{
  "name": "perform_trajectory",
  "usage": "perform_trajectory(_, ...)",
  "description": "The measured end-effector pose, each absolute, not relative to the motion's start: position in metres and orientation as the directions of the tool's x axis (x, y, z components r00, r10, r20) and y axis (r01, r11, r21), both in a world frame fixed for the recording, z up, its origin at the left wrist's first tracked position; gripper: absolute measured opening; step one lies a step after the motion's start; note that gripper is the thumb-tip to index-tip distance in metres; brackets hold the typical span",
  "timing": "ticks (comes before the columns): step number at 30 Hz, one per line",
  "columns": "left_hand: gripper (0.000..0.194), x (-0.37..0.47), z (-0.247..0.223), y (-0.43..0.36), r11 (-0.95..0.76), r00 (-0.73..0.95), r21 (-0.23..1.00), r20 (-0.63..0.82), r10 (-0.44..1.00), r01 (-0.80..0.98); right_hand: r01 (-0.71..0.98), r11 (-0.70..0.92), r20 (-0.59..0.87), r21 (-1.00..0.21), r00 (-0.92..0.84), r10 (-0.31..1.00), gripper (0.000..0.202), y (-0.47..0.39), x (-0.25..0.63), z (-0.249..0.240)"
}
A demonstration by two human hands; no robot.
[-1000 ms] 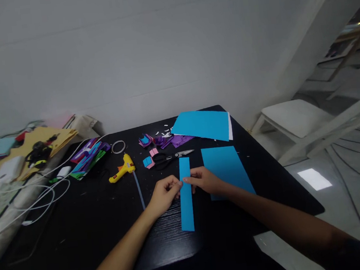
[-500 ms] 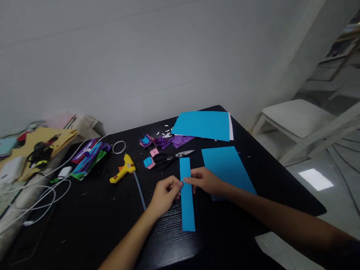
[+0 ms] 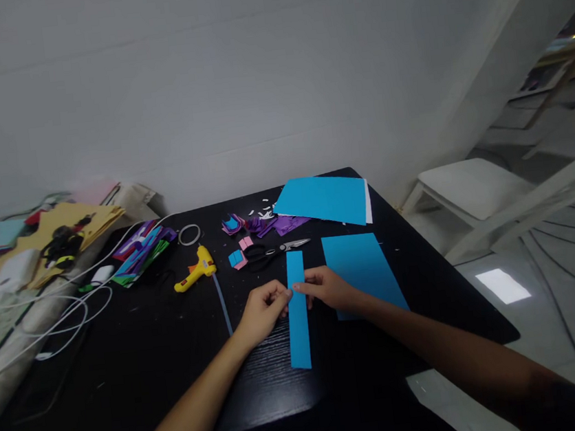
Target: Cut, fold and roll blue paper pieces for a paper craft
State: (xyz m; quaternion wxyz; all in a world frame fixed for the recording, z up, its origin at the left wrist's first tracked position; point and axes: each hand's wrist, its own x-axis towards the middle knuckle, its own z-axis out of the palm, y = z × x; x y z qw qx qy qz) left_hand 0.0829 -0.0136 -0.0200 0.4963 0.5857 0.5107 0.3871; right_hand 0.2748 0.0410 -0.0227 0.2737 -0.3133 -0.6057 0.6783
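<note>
A long blue paper strip [image 3: 299,332] is held lengthwise just above the black table. My left hand [image 3: 267,308] pinches its left edge near the middle, thumb on top. From the other side my right hand [image 3: 328,288] grips the right edge, its thumb also on the upper face; the fingers beneath are partly hidden. A blue paper sheet [image 3: 363,265] lies flat under my right forearm. Scissors [image 3: 275,250] with black handles rest just beyond the strip. Small pink and blue folded paper pieces [image 3: 237,257] sit by their handles.
A yellow glue gun [image 3: 197,270] with a glue stick lies left of my hands. Behind are purple paper scraps [image 3: 288,224] and a larger blue sheet [image 3: 322,200] over white paper. White cables [image 3: 78,312] loop at left near a coloured paper pile [image 3: 143,252]. A white chair [image 3: 471,187] stands right.
</note>
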Motion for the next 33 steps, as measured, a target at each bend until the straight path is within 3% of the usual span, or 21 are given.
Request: perform_trajectory(33, 0.037, 0.0829, -0.0205, -0.0145, 0.014, 0.18, 0.976, -0.054, 0.982, 0.217, 0.02, -0.115, -0.1, -0.993, -0.649, 0.754, 0.038, 0.0401, 0.2751, -0.0211)
